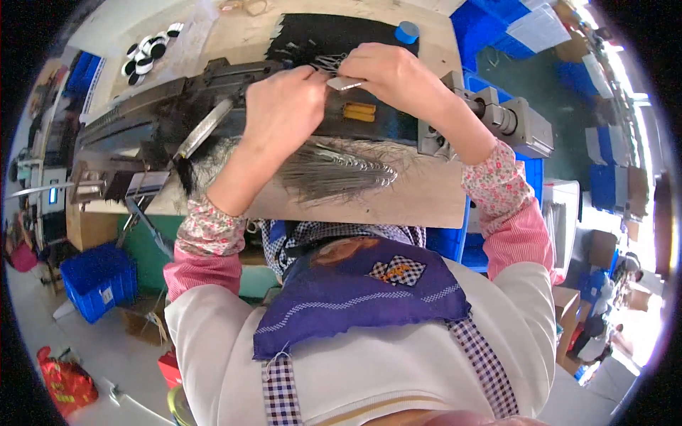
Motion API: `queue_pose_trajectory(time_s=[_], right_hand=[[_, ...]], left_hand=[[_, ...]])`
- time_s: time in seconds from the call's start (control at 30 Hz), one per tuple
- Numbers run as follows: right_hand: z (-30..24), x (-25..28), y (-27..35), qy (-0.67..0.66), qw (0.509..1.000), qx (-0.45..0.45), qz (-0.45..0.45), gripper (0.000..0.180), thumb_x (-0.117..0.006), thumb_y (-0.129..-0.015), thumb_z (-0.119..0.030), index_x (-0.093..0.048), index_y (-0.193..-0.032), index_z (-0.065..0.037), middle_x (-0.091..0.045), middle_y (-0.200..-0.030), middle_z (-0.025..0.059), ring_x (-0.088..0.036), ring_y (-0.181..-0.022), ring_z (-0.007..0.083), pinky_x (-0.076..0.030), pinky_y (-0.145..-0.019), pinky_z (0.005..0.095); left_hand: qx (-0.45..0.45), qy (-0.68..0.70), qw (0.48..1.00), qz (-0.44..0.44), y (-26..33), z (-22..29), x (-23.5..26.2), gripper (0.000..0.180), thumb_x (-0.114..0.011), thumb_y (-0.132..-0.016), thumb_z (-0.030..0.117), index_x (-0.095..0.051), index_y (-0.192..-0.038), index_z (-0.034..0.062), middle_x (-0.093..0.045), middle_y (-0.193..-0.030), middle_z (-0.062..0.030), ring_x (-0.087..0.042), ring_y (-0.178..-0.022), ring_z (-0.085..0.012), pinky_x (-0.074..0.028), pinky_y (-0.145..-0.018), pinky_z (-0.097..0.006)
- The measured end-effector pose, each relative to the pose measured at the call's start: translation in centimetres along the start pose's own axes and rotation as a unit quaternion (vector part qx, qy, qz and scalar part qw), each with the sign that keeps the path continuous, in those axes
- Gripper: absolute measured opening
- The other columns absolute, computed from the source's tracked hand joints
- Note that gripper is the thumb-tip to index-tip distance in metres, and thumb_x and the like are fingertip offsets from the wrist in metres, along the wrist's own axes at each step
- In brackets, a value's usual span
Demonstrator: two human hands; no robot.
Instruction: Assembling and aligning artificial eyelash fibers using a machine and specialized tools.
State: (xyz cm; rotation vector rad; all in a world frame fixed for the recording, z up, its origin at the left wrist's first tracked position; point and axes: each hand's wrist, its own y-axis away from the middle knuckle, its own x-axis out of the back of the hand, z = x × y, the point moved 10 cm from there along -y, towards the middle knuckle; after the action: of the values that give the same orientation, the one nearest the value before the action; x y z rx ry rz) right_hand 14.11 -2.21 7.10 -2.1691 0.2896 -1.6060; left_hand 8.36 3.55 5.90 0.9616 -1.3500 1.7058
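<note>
Nearest the person, on the pale bench (419, 192) just inside its front edge, lay a bundle of thin metal wires (334, 170), bright looped ends to the right, loose ends fanning left. Past it, on the dark machine bed (391, 128), sat a small yellow block (359, 111), nearer the right forearm than the left.

Farther out, the left hand (288, 99) and the right hand (387, 71) met above the bed. Between them was a small pale piece (346, 83), its long axis running roughly crosswise, from one hand toward the other. It lay directly at the right fingertips, which appeared pinched on it; the left fingers were curled close by its left end, but whether they gripped anything could not be told. The piece looked flat, thin and whitish.

Beyond were more wire loops (330, 62), a black cloth (348, 32) and a round blue lid (407, 32).
</note>
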Motion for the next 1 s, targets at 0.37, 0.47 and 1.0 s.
queue_pose_trajectory(time_s=[0.37,0.47,1.0], right_hand=[[2.3,-1.9,-3.5,-0.128,0.987,-0.067,0.073,0.019,-0.067,-0.079,-0.013,-0.064,-0.093,0.0,-0.063,-0.084,0.0133,-0.061,-0.078,0.0314,-0.05,-0.07,0.0354],[2.6,-2.9,-3.2,-0.126,0.987,-0.082,0.049,0.018,-0.067,-0.078,-0.013,-0.065,-0.09,0.0,-0.064,-0.083,0.0138,-0.062,-0.077,0.0319,-0.05,-0.071,0.0364],[-4.0,0.2,-1.2,0.009,0.993,-0.046,0.105,0.016,-0.057,-0.079,-0.004,-0.063,-0.093,-0.007,-0.06,-0.09,0.0116,-0.063,-0.082,0.0329,-0.052,-0.068,0.0388]], left_hand=[[0.349,0.874,0.337,0.022,10.7,-3.6,-6.8,0.049,-0.038,-0.099,0.042,-0.062,-0.097,-0.0005,-0.054,-0.062,-0.005,-0.04,-0.037,-0.0091,-0.031,-0.037,-0.022],[0.238,0.971,0.032,0.005,6.0,-2.8,-1.0,0.051,-0.042,-0.096,0.046,-0.056,-0.094,-0.0029,-0.046,-0.059,-0.0035,-0.036,-0.037,-0.0078,-0.027,-0.034,-0.022],[0.434,0.553,0.712,0.006,15.9,-10.4,-6.7,0.022,-0.061,-0.089,0.023,-0.058,-0.08,0.0027,-0.053,-0.057,-0.0014,-0.047,-0.043,-0.0073,-0.036,-0.04,-0.024]])
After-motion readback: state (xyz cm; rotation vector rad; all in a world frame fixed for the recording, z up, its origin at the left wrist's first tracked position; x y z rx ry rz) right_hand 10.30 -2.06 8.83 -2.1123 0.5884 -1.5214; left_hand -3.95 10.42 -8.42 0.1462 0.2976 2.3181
